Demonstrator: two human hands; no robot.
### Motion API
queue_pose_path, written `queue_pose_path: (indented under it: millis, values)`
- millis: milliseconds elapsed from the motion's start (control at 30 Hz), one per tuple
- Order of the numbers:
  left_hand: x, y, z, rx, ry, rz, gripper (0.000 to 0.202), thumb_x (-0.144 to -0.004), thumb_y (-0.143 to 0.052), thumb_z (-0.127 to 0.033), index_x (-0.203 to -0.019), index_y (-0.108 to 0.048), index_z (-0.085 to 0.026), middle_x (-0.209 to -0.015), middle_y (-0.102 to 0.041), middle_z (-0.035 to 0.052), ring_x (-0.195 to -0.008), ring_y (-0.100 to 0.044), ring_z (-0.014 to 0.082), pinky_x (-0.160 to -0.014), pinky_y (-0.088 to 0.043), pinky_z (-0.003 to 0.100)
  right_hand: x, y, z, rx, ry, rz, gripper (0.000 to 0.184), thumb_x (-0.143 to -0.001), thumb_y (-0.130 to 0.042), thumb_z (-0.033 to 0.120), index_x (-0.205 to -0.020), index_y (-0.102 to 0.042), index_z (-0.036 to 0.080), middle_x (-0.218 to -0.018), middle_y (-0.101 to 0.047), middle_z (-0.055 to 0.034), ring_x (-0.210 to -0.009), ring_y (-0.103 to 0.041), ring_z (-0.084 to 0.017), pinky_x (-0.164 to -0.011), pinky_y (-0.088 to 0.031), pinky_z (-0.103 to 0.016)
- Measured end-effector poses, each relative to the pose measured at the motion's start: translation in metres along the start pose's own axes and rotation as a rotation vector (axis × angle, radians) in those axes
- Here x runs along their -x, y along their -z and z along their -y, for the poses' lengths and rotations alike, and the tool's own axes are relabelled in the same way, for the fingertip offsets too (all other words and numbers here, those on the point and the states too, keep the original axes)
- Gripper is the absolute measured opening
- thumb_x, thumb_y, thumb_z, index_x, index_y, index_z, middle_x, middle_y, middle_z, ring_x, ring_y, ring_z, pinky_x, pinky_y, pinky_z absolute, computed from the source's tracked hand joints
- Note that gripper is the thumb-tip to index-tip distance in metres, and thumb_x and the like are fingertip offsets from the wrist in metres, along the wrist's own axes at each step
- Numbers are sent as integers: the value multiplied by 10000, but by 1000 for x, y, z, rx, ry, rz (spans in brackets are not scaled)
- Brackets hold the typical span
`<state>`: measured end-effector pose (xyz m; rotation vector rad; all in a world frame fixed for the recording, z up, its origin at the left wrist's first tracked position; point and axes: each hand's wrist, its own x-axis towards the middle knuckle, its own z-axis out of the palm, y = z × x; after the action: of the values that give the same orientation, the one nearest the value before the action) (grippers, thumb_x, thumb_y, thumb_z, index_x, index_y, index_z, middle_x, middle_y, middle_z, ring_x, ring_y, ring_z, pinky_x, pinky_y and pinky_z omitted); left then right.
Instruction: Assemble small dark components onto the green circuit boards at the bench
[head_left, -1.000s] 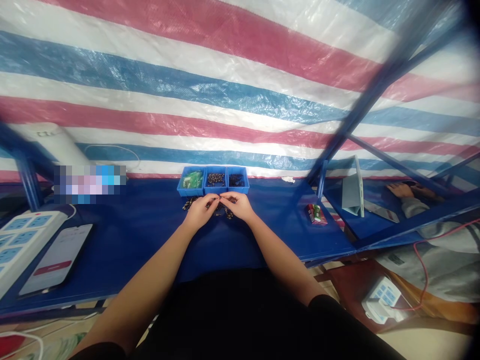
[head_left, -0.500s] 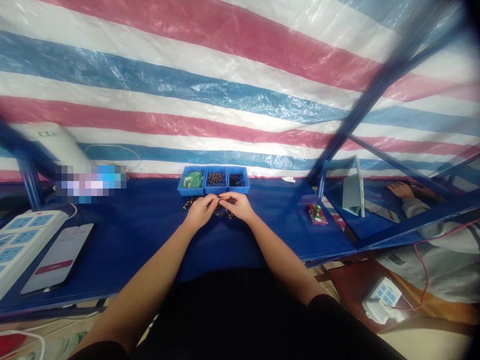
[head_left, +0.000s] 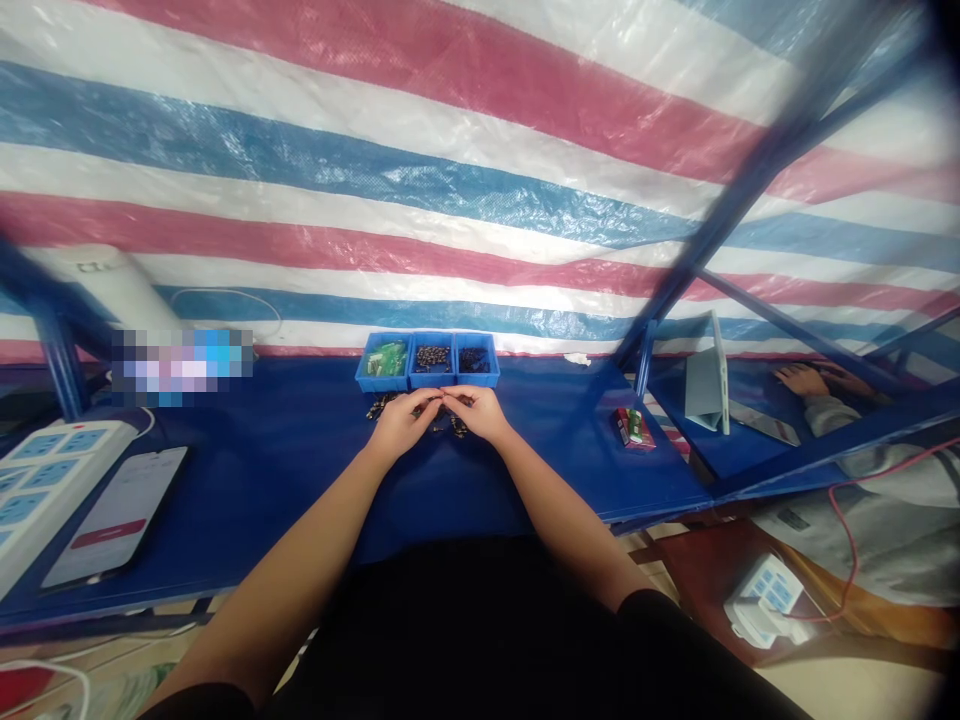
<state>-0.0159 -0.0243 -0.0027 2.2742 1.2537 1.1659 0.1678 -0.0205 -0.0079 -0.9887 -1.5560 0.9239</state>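
My left hand (head_left: pixel 403 422) and my right hand (head_left: pixel 478 410) meet at the fingertips just in front of three joined blue bins. Both hands are closed in a pinch; whatever sits between the fingertips is too small to make out. Small dark and brass-coloured parts (head_left: pixel 456 427) lie on the table under and between the hands, with more (head_left: pixel 377 405) beside my left hand. The left bin (head_left: pixel 381 383) holds green pieces, the middle bin (head_left: pixel 433 380) brass-and-dark parts, the right bin (head_left: pixel 480 380) black parts.
On the blue table (head_left: pixel 300 470) at left lie a phone (head_left: pixel 120 515) and a white power strip (head_left: pixel 67 470). A small red-and-green box (head_left: pixel 634 428) is at right. Beyond the blue frame post (head_left: pixel 643 358) stand a tablet (head_left: pixel 709 380) and a co-worker's hand (head_left: pixel 801 380).
My fingers have shifted slightly at the point where they meet, the left fingertips now extending a little further right. The bins and everything around stay in place.
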Motion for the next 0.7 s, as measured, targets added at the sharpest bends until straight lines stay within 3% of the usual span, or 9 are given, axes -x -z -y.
queue_pose_path:
  millis: [300,467,700]
  values:
    - [-1,-1,4,-66,-47,-45,311,-915,-509,-423,-1100,-688,-247,-913,-729,25,-794,-654,156,-817,-508,258,-1,-1,0,-130,-16,40,352,-773,-675,428,-1007,-733,172,-926,-747,-74,-831,-702,-201,-830,-555,-349]
    - [0,-1,6,-49,8,-29,409,-907,-511,-446,-1258,-593,-252,-802,-706,0,-720,-645,146,-757,-515,251,-2,-1,-2,-136,-19,55,361,-764,-680,449,-1005,-736,186,-905,-748,-68,-814,-704,-199,-825,-557,-353]
    - [2,-2,10,-31,-3,-34,408,-915,-498,-452,-1254,-615,-257,-882,-734,22,-758,-673,165,-758,-530,264,0,0,-4,-156,-22,69,386,-769,-679,455,-1039,-731,185,-955,-747,-77,-893,-705,-222,-849,-555,-367]
